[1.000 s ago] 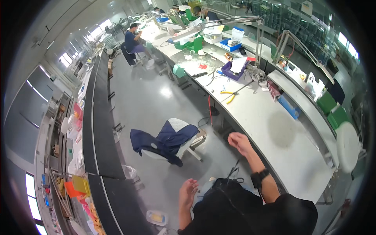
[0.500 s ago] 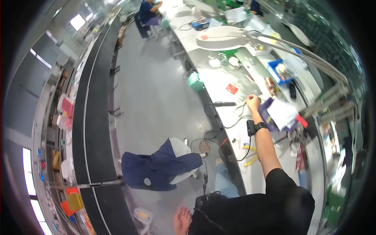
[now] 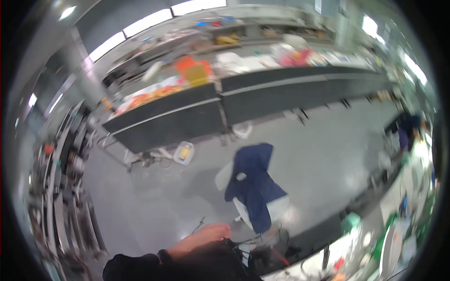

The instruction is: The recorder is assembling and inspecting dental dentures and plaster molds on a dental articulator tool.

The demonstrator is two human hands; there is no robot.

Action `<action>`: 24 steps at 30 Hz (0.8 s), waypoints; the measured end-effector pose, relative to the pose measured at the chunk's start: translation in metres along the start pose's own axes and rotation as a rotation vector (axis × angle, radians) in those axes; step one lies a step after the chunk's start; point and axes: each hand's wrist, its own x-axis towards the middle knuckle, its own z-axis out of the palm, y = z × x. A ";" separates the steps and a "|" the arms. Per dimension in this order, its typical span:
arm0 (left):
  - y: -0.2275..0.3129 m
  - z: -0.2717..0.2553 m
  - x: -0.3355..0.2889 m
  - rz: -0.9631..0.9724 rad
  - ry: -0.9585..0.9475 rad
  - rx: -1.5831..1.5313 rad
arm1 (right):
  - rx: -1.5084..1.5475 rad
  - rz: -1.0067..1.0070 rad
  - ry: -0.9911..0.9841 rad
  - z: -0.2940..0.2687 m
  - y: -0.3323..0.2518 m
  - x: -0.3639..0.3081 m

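My left hand [image 3: 212,233] reaches in from the lower left, in front of my dark clothing, with a black band at its wrist. The fingers are slightly blurred but look loosely stretched out, and nothing shows in them. Nearest to the hand are thin black cables [image 3: 243,243] at my waist. Just beyond stands a light-coloured chair [image 3: 225,177] with a dark blue garment [image 3: 251,180] draped over it; the garment bears a pale round patch. My right hand is outside the picture.
A long dark-fronted bench [image 3: 281,89] crosses the far side, with orange and yellow bins [image 3: 196,75] on it. A white device [image 3: 183,153] lies on the floor. At lower right is a cluttered worktable with a green bin [image 3: 350,222] at its edge. Someone sits far right [image 3: 408,126].
My view has swung left, from the worktable to the chair and far bench. My right arm, earlier stretched over the worktable, has left the picture. My left hand now shows more fully.
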 end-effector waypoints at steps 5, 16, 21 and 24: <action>-0.005 -0.057 -0.057 0.164 0.091 -0.142 | 0.110 -0.116 -0.022 -0.015 -0.190 -0.103; 0.011 -0.358 -0.233 0.534 0.779 -0.242 | 0.858 -0.874 -1.133 -0.042 -0.683 -0.724; 0.067 -0.468 -0.327 0.887 1.081 -0.257 | 0.849 -1.060 -1.840 -0.183 -0.749 -0.973; 0.141 -0.516 -0.376 1.097 1.379 -0.181 | 0.577 -0.941 -2.381 -0.217 -0.774 -1.097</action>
